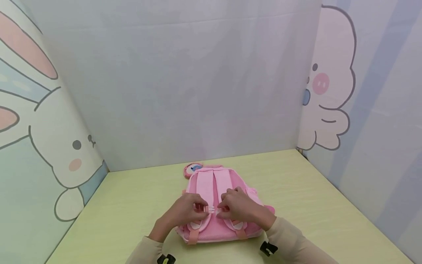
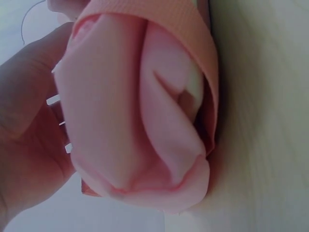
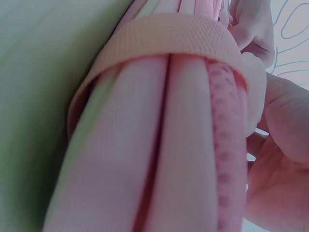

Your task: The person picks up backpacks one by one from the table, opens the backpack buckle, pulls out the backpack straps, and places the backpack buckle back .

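Observation:
A pink child's backpack (image 1: 205,185) lies on the table in the head view, its two shoulder straps facing up. Over the lower straps, my left hand (image 1: 182,211) pinches one half of a chest-strap buckle (image 1: 211,209), whose pale prongs point right. Facing it closely, my right hand (image 1: 239,205) pinches the other end, mostly hidden behind the fingers. In the left wrist view, the bag's side and an orange webbing strap (image 2: 159,17) cover much of my left hand (image 2: 29,96). My right hand (image 3: 287,140) shows beside the bag's other side and webbing (image 3: 164,36) in the right wrist view.
A round pink-rimmed piece (image 1: 192,169) with a picture lies at the bag's top left. Pale yellow-green tabletop (image 1: 132,205) surrounds the bag. Behind it stands a grey-white curtain wall (image 1: 197,91); panels with a cartoon rabbit (image 1: 59,146) and pig (image 1: 333,73) flank the table.

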{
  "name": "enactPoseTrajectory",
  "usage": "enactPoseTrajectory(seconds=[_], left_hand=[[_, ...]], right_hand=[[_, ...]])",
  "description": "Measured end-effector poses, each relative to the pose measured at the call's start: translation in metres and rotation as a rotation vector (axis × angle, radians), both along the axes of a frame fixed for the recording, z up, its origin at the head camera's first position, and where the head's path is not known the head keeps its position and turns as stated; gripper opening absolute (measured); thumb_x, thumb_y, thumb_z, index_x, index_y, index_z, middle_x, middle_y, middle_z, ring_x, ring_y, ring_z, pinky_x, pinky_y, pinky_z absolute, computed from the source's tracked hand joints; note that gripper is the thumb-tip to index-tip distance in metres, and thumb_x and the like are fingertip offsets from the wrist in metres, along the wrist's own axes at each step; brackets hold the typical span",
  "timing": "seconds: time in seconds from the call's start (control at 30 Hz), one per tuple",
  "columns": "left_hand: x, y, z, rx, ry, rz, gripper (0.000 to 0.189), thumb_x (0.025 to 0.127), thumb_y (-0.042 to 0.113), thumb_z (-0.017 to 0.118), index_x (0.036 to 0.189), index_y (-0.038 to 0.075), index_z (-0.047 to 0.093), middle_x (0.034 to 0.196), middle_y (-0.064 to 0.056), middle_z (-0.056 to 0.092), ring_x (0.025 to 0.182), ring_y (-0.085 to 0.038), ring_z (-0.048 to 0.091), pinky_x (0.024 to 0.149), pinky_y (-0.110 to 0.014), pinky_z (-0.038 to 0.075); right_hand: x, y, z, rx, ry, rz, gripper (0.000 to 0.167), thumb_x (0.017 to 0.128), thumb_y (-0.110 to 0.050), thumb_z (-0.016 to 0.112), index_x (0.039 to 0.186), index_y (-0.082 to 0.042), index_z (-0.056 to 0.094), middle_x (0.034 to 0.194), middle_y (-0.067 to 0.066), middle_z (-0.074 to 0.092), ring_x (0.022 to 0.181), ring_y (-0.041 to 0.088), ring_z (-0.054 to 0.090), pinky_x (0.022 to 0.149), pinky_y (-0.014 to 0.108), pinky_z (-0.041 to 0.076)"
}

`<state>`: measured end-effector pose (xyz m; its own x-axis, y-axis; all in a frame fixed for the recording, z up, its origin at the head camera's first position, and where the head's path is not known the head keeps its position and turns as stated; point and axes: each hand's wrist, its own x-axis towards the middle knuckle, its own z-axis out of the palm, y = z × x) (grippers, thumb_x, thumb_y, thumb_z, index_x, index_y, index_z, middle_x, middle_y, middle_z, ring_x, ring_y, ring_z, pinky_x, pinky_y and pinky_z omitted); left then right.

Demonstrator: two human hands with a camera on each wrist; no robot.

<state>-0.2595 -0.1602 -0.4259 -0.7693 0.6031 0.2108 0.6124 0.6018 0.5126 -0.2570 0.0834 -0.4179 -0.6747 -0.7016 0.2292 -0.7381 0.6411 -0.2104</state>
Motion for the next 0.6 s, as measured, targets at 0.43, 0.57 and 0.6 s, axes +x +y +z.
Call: enactPoseTrajectory(seconds=[0.43, 0.57, 0.6], left_hand=[[0.0, -0.002, -0.004, 0.033, -0.031, -0.004, 0.016, 0.083, 0.019, 0.081, 0.098, 0.013, 0.077, 0.076, 0.014, 0.06, 0.071, -0.004, 0.054, 0.062, -0.022, 0.048], [-0.001, -0.004, -0.003, 0.044, -0.034, -0.01, 0.016, 0.083, 0.018, 0.081, 0.098, 0.014, 0.077, 0.077, 0.014, 0.061, 0.071, -0.004, 0.055, 0.062, -0.023, 0.049], [-0.001, -0.004, -0.002, 0.043, -0.04, -0.017, 0.016, 0.084, 0.019, 0.081, 0.098, 0.014, 0.077, 0.077, 0.013, 0.061, 0.071, -0.005, 0.055, 0.062, -0.023, 0.05]], right_hand=[[-0.004, -0.017, -0.004, 0.024, 0.065, 0.009, 0.024, 0.086, -0.035, 0.078, 0.104, -0.019, 0.08, 0.072, -0.017, 0.053, 0.074, 0.003, 0.042, 0.072, 0.027, 0.031], [-0.005, -0.022, -0.001, 0.014, 0.065, 0.022, 0.022, 0.086, -0.034, 0.078, 0.102, -0.019, 0.081, 0.072, -0.017, 0.054, 0.073, 0.002, 0.043, 0.071, 0.026, 0.031], [-0.005, -0.023, -0.001, 0.009, 0.058, 0.024, 0.021, 0.086, -0.033, 0.078, 0.102, -0.019, 0.081, 0.071, -0.018, 0.054, 0.072, 0.002, 0.043, 0.071, 0.026, 0.031]])
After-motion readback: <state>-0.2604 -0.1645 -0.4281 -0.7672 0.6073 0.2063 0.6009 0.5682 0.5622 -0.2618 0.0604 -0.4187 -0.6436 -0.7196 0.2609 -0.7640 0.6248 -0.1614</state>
